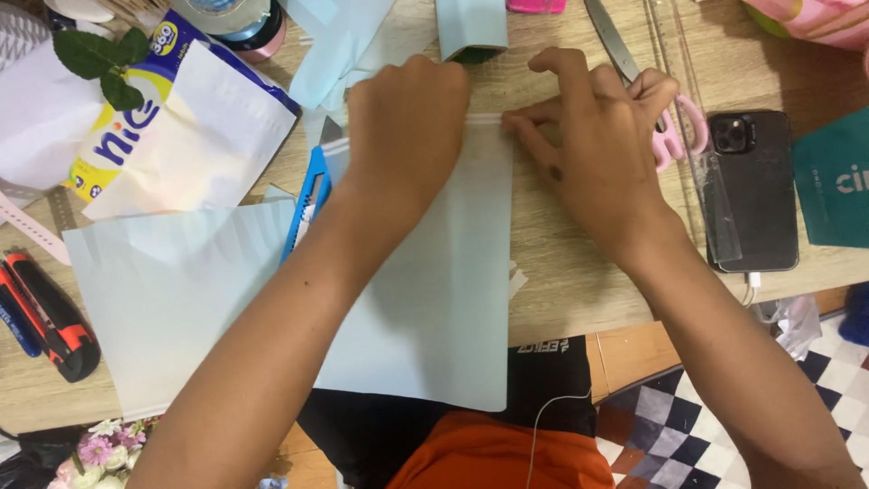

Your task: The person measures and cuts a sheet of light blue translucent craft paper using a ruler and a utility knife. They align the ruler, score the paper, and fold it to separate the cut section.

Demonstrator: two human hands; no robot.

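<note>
Right of the right hand [602, 145] lie pink-handled scissors [674, 127] and a black phone [756, 186] on the wooden tabletop [566, 272]. Left of the left hand [407, 127] sit a blue utility knife [306, 201], a tissue pack [136, 118], and, farther out, a red-and-black cutter [50, 312].

Both hands [407, 127] [597, 149] press pale blue paper [434, 299]

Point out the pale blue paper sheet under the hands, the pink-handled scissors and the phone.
Pale blue paper sheet [434, 308]: head view, bare middle of the sheet.
Pink-handled scissors [612, 41]: head view, on the metal blade.
Phone [765, 190]: head view, middle of its dark back.
</note>
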